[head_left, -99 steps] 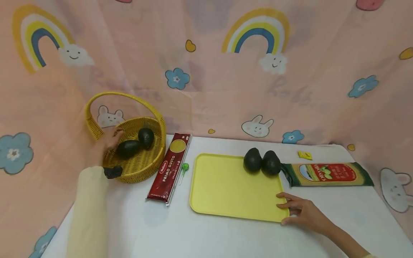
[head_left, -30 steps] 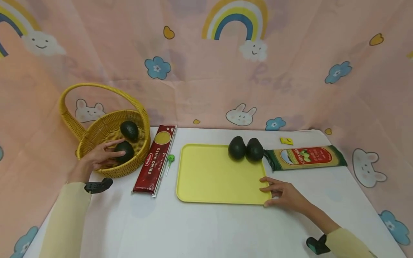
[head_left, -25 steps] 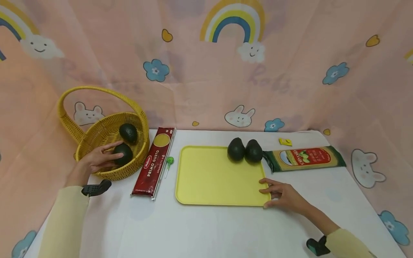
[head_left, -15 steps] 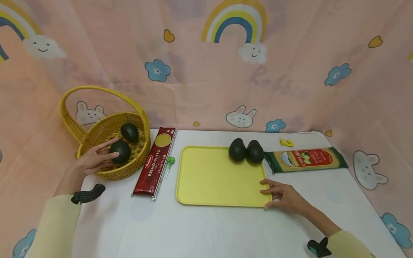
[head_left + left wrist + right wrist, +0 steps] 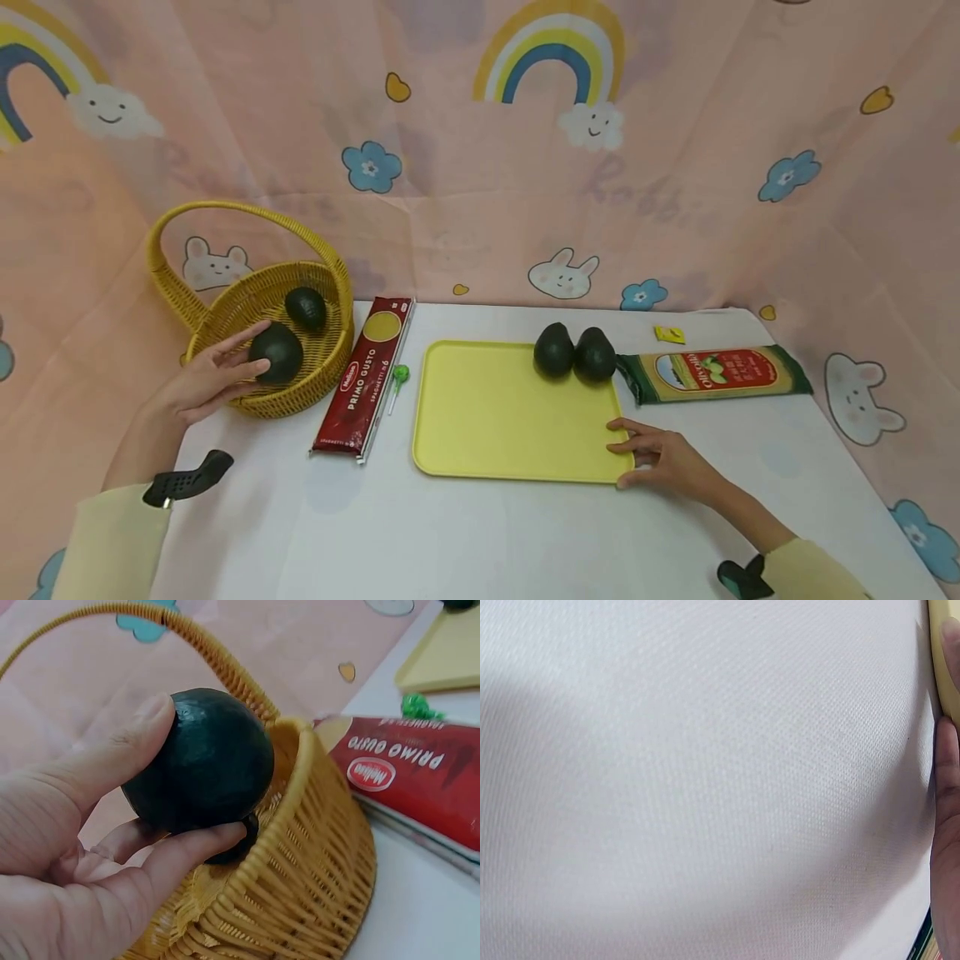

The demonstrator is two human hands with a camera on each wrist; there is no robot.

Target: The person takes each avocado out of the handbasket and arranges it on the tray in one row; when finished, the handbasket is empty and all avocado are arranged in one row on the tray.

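Observation:
My left hand (image 5: pixel 210 383) grips a dark green avocado (image 5: pixel 277 354) between thumb and fingers, over the near left part of the yellow wicker basket (image 5: pixel 330 379). In the left wrist view that avocado (image 5: pixel 206 761) appears above the basket rim (image 5: pixel 281 802). A second avocado (image 5: pixel 305 308) lies inside the basket. My right hand (image 5: pixel 675 462) holds the right edge of a yellow tray (image 5: pixel 510 417) near its front corner, fingers over the rim and thumb at the corner. Two more avocados (image 5: pixel 553 350) sit side by side at the tray's back right corner.
Between basket and tray lie a red spaghetti pack (image 5: pixel 365 383) and a green lollipop (image 5: pixel 401 373). Right of the tray is a green and gold pack (image 5: pixel 712 375), with a small yellow packet (image 5: pixel 669 334) behind it. A pink patterned cloth (image 5: pixel 465 208) hangs behind the white table.
My left hand came from the basket's left side, took one of the two avocados in it and has drawn it up and to the left. My right hand stays at the tray edge.

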